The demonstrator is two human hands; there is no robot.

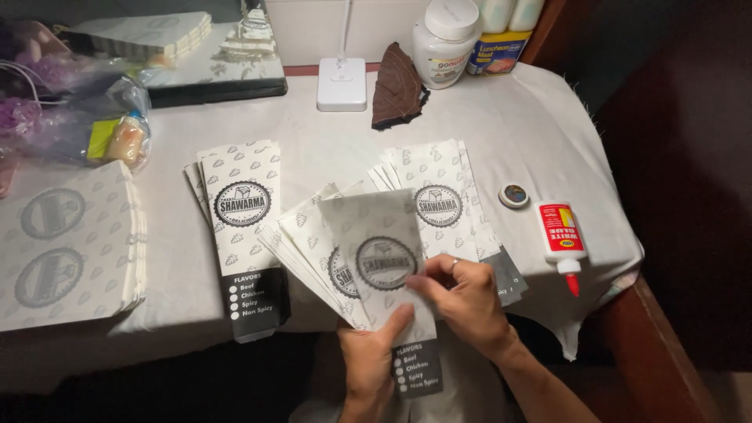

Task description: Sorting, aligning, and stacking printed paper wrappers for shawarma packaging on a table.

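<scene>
My left hand (374, 356) pinches the near end of a fanned stack of bags (345, 247), thumb on top. My right hand (462, 301) closes its fingertips on the top bag (381, 262), white, leaf-printed, a round emblem at its middle. A second pile (243, 227) lies left, a glue bottle (562, 239) right, a lamp base (341, 84) far.

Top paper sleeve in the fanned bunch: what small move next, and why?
Probably slide the top sleeve clear of the fanned stack. The right hand pinches its edge while the left hand holds the bunch from below, and it already sits raised and apart from the sheets beneath.
</scene>
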